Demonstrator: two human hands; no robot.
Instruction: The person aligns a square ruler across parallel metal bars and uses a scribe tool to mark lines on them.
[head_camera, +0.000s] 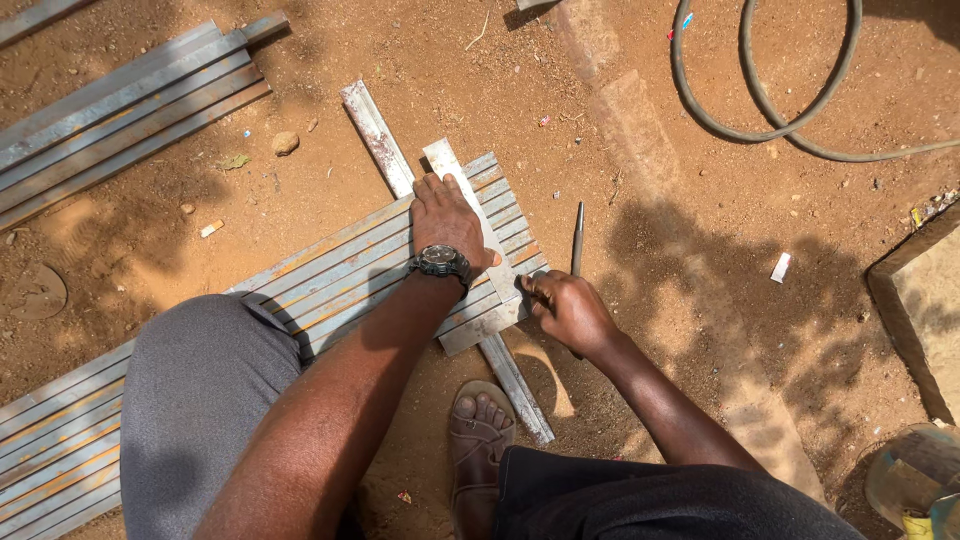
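Observation:
My left hand (446, 215), with a dark wristwatch (441, 262) on the wrist, presses flat on a short flat metal strip (447, 163) laid across a row of long grey metal bars (330, 265) on the dirt. At the near end of that strip my right hand (566, 308) has its fingers pinched on a small tool, too small to identify. Another metal bar (375, 137) runs under the row and comes out by my sandalled foot (481, 432). A thin metal rod (577, 238) lies on the ground just beyond my right hand.
A second stack of long metal bars (120, 110) lies at the upper left. A black hose (775, 100) loops at the upper right. A concrete block edge (915, 300) is at the right, a container (915, 485) at the lower right. Small stones and litter dot the red dirt.

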